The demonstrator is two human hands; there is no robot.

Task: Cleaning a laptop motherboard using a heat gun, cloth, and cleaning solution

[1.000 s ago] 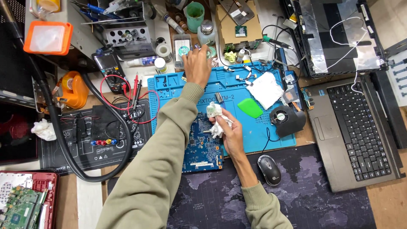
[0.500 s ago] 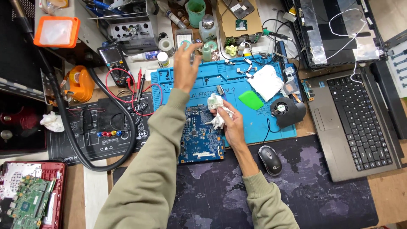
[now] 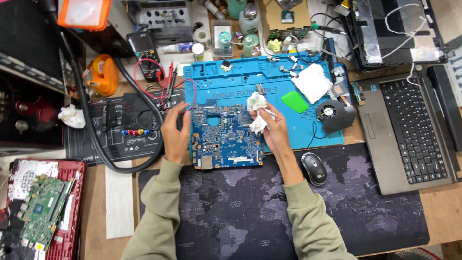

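- A blue circuit board (image 3: 226,137) is lying flat, its upper part on the blue work mat (image 3: 288,82) and its lower edge reaching the dark map-printed desk pad (image 3: 365,207); all positions below are being referenced to this board.
- The left hand (image 3: 174,132) is resting at the board's left edge, fingers loosely together and curled, touching the edge; whether it is actually gripping the board cannot be told.
- The right hand (image 3: 275,130) is sitting at the board's right edge, fingers closed and pinching a crumpled white tissue (image 3: 256,111), which is hanging over the board's upper right corner.
- A green plastic pry tool (image 3: 294,102) is lying right of the board on the mat, beyond the tissue.
- A black cooling fan (image 3: 333,114) is sitting farther right of the board, at the mat's edge.
- A black mouse (image 3: 314,168) is resting to the board's lower right on the desk pad.
- An open laptop base (image 3: 409,132) is lying well right of the board.
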